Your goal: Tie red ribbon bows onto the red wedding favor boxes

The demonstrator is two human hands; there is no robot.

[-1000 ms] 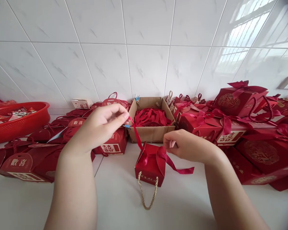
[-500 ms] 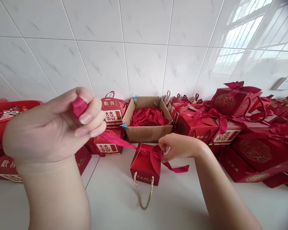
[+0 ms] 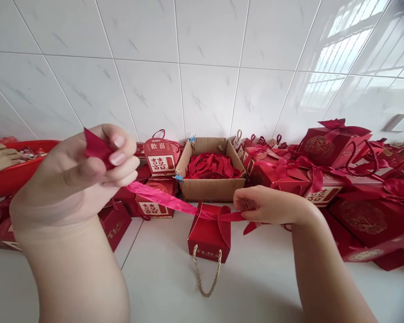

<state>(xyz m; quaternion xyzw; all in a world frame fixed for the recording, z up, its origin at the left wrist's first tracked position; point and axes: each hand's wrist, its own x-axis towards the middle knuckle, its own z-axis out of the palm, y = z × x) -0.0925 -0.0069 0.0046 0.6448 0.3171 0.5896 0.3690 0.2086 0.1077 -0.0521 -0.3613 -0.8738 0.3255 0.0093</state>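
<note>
A small red gift box (image 3: 208,237) with a gold rope handle (image 3: 205,278) stands on the white surface at the middle. A red ribbon (image 3: 168,201) runs through the top of the box. My left hand (image 3: 84,175) is raised close to the camera at the left and pinches one end of the ribbon, pulled taut. My right hand (image 3: 269,205) sits just right of the box top, fingers closed on the ribbon's other end.
A cardboard box of red ribbons (image 3: 210,172) stands behind the gift box by the tiled wall. Several finished red boxes with bows (image 3: 326,170) crowd the right. More red boxes (image 3: 158,159) lie at the left, with a red basket (image 3: 10,175) and another person's hand (image 3: 0,154) there.
My left hand has drawn the ribbon up and left, toward the camera. The right hand has shifted slightly right, and the ribbon now runs taut across the box top.
</note>
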